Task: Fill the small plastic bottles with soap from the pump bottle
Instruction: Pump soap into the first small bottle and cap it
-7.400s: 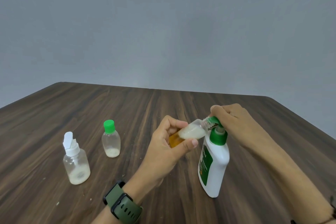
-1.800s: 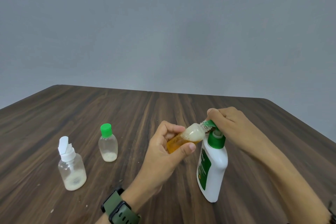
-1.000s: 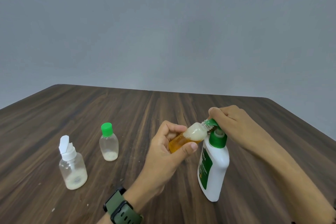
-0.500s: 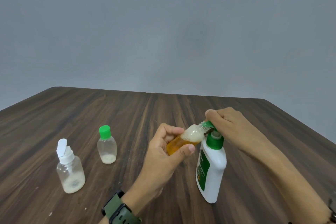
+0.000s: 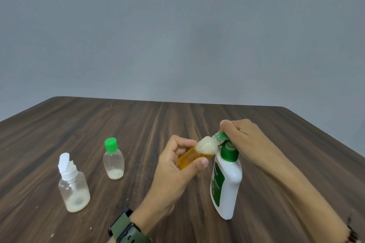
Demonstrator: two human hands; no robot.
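Head view, only camera. Left hand has its fingers and thumb wrapped round a small bottle, which it carries tilted, neck up toward 2 o'clock, so the open threaded mouth meets the green spout of the pump bottle. Tilt presumably lets soap run down the wall instead of trapping air. Contents: amber liquid in the lower part, pale foam near the shoulder; looks close to full, by my judgement.

Right hand sits on top of the pump head, fingers curled over it, apparently to press and to steady the spout against the mouth. Pump bottle stands upright on the table, at about 4 o'clock of the table's middle, label facing left.

Two more small bottles stand at 8 o'clock, well apart from the hands: green-capped bottle, closed, with a shallow whitish layer at the bottom; flip-top bottle, white lid hinged open, likewise only a shallow layer. Both probably wait their turn. Green watch on the left wrist.

Risk: foam overflowing at the mouth.
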